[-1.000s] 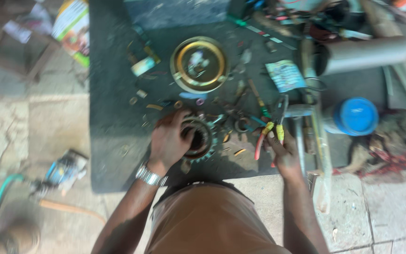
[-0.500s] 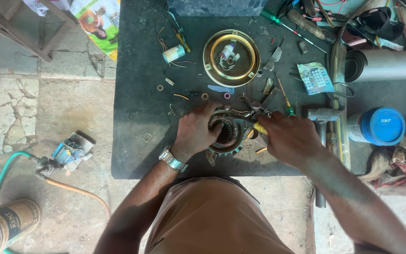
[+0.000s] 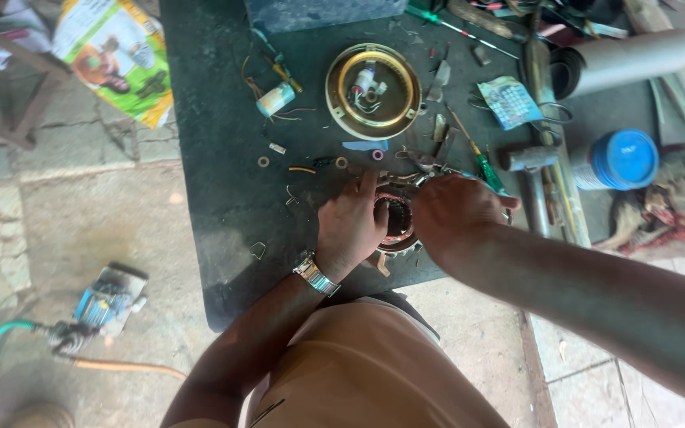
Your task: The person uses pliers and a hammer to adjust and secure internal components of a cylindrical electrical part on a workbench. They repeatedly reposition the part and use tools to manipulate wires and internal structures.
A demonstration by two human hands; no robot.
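A round metal motor core with copper windings (image 3: 396,222) lies on the dark stone slab (image 3: 216,182) near its front edge. My left hand (image 3: 350,226), with a metal watch on the wrist, grips its left side. My right hand (image 3: 457,214) covers its right side, fingers curled over it; what the fingers hold is hidden. Most of the core is concealed between the two hands.
A brass-coloured round cover (image 3: 373,89) with small parts inside sits further back. A green-handled screwdriver (image 3: 485,168), a hammer (image 3: 531,178), a blue-lidded jar (image 3: 618,160), a grey pipe (image 3: 632,57), a capacitor with wires (image 3: 275,99) and washers lie around. A small blue device with hoses (image 3: 105,299) is on the floor left.
My right hand moved left from the pliers at the slab's edge onto the motor core. The camera view shifted and came closer. My left hand stayed on the core.
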